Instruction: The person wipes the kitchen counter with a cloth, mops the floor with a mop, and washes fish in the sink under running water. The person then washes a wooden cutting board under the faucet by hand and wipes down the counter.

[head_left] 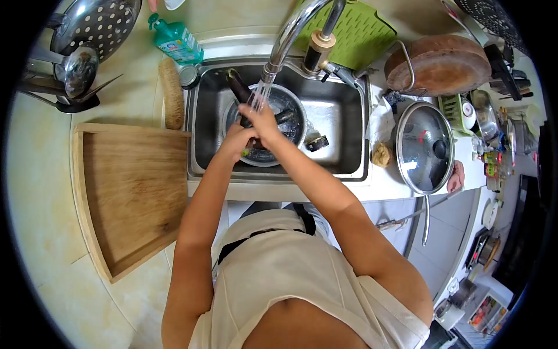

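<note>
A long dark eggplant slants over the metal bowl standing in the sink. Wrapped around its lower part is my left hand, fingers closed. My right hand is closed around the same eggplant a little higher, right under the water running from the faucet. Part of the eggplant is hidden behind my fingers. Another dark piece, apparently a second eggplant, lies in the bowl's water beside my right hand. A small dark object sits in the sink, right of the bowl.
A wooden board with raised edges lies left of the sink, near a loofah and a green soap bottle. On the right stand a lidded pan with its handle jutting forward, and a round chopping block. A green mat leans behind.
</note>
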The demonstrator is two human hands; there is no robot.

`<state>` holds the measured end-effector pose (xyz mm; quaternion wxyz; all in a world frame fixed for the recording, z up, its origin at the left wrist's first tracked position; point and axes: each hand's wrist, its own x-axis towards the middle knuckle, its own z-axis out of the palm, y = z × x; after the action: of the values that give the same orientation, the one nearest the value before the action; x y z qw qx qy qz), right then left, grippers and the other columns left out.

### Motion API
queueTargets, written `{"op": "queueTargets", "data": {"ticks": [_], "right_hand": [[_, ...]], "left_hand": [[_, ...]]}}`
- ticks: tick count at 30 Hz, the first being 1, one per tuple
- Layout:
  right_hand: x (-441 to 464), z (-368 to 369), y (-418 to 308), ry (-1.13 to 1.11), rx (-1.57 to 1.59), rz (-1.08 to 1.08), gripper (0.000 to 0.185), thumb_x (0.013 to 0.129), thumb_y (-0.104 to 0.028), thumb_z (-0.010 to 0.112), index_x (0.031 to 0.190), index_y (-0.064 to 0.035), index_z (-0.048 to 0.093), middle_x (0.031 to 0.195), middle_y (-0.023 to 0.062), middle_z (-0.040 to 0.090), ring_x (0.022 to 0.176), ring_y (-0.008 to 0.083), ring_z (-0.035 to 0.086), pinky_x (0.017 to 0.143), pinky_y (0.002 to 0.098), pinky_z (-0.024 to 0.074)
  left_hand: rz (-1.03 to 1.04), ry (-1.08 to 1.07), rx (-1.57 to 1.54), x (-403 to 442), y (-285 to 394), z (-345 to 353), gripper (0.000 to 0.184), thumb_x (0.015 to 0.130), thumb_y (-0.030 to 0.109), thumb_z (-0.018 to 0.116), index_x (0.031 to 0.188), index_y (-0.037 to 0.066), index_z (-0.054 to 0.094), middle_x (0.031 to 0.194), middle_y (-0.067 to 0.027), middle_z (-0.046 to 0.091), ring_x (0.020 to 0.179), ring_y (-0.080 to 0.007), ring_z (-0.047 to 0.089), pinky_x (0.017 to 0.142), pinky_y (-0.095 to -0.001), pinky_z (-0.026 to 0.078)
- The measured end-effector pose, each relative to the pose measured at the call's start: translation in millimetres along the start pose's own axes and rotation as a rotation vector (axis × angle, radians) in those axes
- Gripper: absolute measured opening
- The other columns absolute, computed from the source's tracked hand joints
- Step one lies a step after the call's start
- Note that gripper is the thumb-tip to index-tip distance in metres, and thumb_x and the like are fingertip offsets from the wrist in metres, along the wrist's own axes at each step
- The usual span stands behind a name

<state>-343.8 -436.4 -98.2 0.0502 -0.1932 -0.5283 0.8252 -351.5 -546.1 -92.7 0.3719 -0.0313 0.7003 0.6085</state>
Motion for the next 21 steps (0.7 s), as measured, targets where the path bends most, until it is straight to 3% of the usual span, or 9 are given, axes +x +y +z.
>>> {"op": "queueTargets", "data": {"ticks": [2, 5, 6, 8, 10, 12, 14, 18, 21], "right_hand": [[-4.7, 4.7, 18.8, 0.15, -0.442, -0.227, 0.067, 0.073, -0.025, 0.074, 0.125, 0.0041, 0.044, 0.118, 0.025, 0.052, 0.107, 0.0393, 0.053, 0.094, 0.0419, 0.0407], [1.1, 1.2, 2.0, 0.101, -0.519, -0.245, 0.065, 0.072, -0.029, 0.075, 0.12, 0.0046, 0.048, 0.108, 0.0248, 0.057, 0.101, 0.0411, 0.056, 0.089, 0.0427, 0.0438], [1.8, 2.0, -11.8, 0.134, -0.551, -0.226, 0.042, 0.077, -0.028, 0.075, 0.1, 0.0017, 0.057, 0.086, 0.0114, 0.063, 0.076, 0.0256, 0.061, 0.071, 0.0349, 0.0489], [14.2, -1.6, -31.0, -0.023, -0.098, 0.039, 0.039, 0.079, -0.03, 0.074, 0.097, -0.0003, 0.058, 0.085, 0.0099, 0.064, 0.073, 0.0217, 0.061, 0.068, 0.0321, 0.0496], [30.0, -13.4, -43.9, -0.206, 0.324, 0.285, 0.035, 0.082, -0.033, 0.072, 0.095, -0.0029, 0.06, 0.082, 0.0076, 0.064, 0.07, 0.0148, 0.061, 0.064, 0.0273, 0.0509], [38.1, -23.8, -51.3, -0.291, 0.404, 0.342, 0.036, 0.082, -0.035, 0.072, 0.094, -0.0027, 0.06, 0.081, 0.0074, 0.064, 0.068, 0.0156, 0.061, 0.062, 0.0284, 0.0511], [44.6, -26.8, -51.0, -0.327, 0.379, 0.442, 0.036, 0.083, -0.037, 0.07, 0.093, -0.0036, 0.059, 0.081, 0.0073, 0.063, 0.064, 0.0159, 0.06, 0.058, 0.0296, 0.0504], [40.0, -8.2, -48.4, -0.17, 0.227, 0.23, 0.042, 0.086, -0.048, 0.063, 0.09, -0.0067, 0.056, 0.083, 0.008, 0.061, 0.067, 0.0163, 0.058, 0.059, 0.0322, 0.0488], [43.4, -10.5, -23.7, 0.06, -0.381, -0.173, 0.055, 0.093, -0.048, 0.049, 0.115, 0.0012, 0.057, 0.102, 0.0135, 0.065, 0.086, 0.0266, 0.062, 0.078, 0.0375, 0.0476]], "left_hand": [[0.091, 0.27, 0.438, 1.3, 2.4, 6.7, 0.041, 0.072, 0.022, 0.068, 0.106, 0.003, 0.056, 0.092, -0.0143, 0.06, 0.08, -0.0276, 0.061, 0.072, -0.0368, 0.05], [0.154, 0.485, 1.033, -19.9, 38.4, 21.1, 0.057, 0.069, 0.029, 0.074, 0.116, 0.004, 0.053, 0.102, -0.0213, 0.058, 0.093, -0.0379, 0.06, 0.078, -0.0445, 0.05], [0.176, 0.456, 1.036, -29.5, 47.3, 24.0, 0.058, 0.068, 0.029, 0.074, 0.116, 0.004, 0.053, 0.102, -0.0224, 0.057, 0.094, -0.0396, 0.059, 0.079, -0.045, 0.05], [0.25, 0.383, 1.098, -27.5, 41.4, 21.3, 0.063, 0.067, 0.033, 0.075, 0.117, 0.002, 0.052, 0.107, -0.0204, 0.058, 0.088, -0.0343, 0.063, 0.08, -0.0417, 0.05], [0.137, 0.08, 0.576, -21.8, 33.8, 9.7, 0.059, 0.065, 0.026, 0.076, 0.114, 0.004, 0.053, 0.1, -0.0143, 0.059, 0.085, -0.0268, 0.062, 0.074, -0.0377, 0.05], [0.01, -0.175, 0.222, -22.1, 35.9, 2.5, 0.054, 0.067, 0.023, 0.076, 0.113, 0.005, 0.054, 0.097, -0.0057, 0.059, 0.082, -0.0156, 0.058, 0.07, -0.0299, 0.047], [-0.063, -0.243, -0.051, -28.2, 37.6, 1.8, 0.052, 0.072, 0.026, 0.074, 0.116, 0.006, 0.054, 0.1, -0.0051, 0.06, 0.084, -0.0155, 0.058, 0.071, -0.0296, 0.048], [-0.016, -0.278, -0.493, -18.8, 48.3, 7.4, 0.049, 0.088, 0.044, 0.06, 0.12, 0.007, 0.052, 0.105, -0.0057, 0.062, 0.09, -0.0158, 0.061, 0.076, -0.0309, 0.051], [-0.095, -0.206, -0.477, -1.5, 48.9, 1.5, 0.052, 0.09, 0.052, 0.054, 0.115, 0.006, 0.057, 0.103, -0.0051, 0.064, 0.087, -0.0146, 0.063, 0.077, -0.0314, 0.051]]}}
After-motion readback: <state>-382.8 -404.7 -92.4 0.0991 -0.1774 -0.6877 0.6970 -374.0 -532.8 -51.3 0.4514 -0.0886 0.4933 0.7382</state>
